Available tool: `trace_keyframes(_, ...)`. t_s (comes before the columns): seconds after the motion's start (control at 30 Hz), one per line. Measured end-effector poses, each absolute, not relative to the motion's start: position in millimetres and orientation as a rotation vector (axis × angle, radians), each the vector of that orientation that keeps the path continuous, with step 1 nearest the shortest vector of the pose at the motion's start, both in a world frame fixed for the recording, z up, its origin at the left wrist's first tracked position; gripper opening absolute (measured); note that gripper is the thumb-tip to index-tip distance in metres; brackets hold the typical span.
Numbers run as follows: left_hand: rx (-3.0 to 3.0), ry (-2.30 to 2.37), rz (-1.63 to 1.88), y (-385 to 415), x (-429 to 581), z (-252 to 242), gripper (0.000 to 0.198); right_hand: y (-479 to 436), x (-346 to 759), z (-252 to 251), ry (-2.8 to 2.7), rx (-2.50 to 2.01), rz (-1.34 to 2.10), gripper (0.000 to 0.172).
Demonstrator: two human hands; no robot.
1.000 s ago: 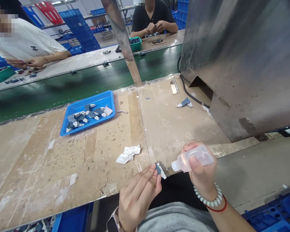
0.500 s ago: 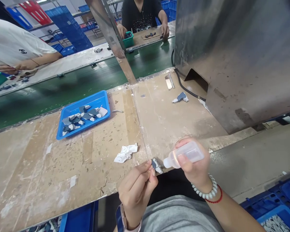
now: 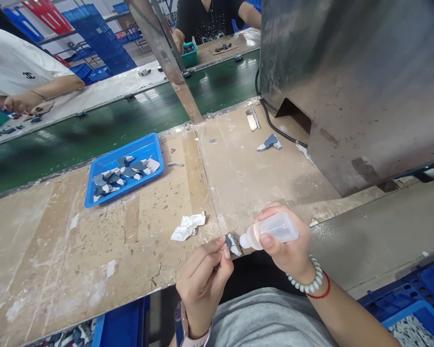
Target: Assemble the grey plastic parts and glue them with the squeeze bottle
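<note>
Near the table's front edge, my left hand (image 3: 206,270) pinches a small dark grey and white plastic piece (image 3: 234,245) between thumb and fingers. My right hand (image 3: 289,241) is wrapped around a translucent squeeze bottle (image 3: 275,229), tilted sideways with its nozzle end against or very close to the piece. A crumpled white cloth or paper wad (image 3: 188,226) lies just beyond my left hand. Farther left, a blue tray (image 3: 144,144) holds several similar grey and white pieces. Another such piece (image 3: 270,142) lies alone toward the metal housing.
A large metal housing (image 3: 347,96) rises at the right, with a black cable (image 3: 275,131) beside it. Behind the table runs a green conveyor belt (image 3: 104,120), past a metal post (image 3: 169,62). Two people work across it. Blue bins (image 3: 408,313) stand below at both sides.
My right hand and the bottle have shifted slightly left, bringing the nozzle closer to the piece. Across the belt, one person's arm has moved, and small parts on the belt have shifted left.
</note>
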State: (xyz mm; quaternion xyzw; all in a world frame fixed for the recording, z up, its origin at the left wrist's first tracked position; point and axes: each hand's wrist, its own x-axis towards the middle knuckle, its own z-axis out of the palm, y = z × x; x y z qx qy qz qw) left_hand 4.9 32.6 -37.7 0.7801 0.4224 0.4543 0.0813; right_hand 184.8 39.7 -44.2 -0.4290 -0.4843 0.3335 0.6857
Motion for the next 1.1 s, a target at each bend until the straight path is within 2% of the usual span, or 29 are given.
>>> trace_keyframes(0.13,2.323,1.273,1.362,33,5,-38,0.023,40,185,-46,-1.089,-0.940,0.761,0.021)
trace_keyframes(0.3,2.318,1.272,1.373,33,5,-39,0.022,40,185,-45,-1.084,-0.967,0.730,0.028)
trace_keyframes(0.6,2.345,1.238,1.357,36,1,-41,0.020,40,182,-46,-0.952,-0.985,0.726,0.029)
trace_keyframes(0.77,2.462,1.196,1.297,32,-1,-38,0.011,41,196,-41,-0.584,-0.869,0.951,0.042)
trace_keyframes(0.93,2.589,1.179,1.281,25,-3,-46,0.025,39,221,-33,-0.487,-0.881,1.176,0.053)
trace_keyframes(1.1,2.628,1.225,1.283,23,-2,-50,0.026,43,227,-26,-0.576,-0.963,1.104,0.041)
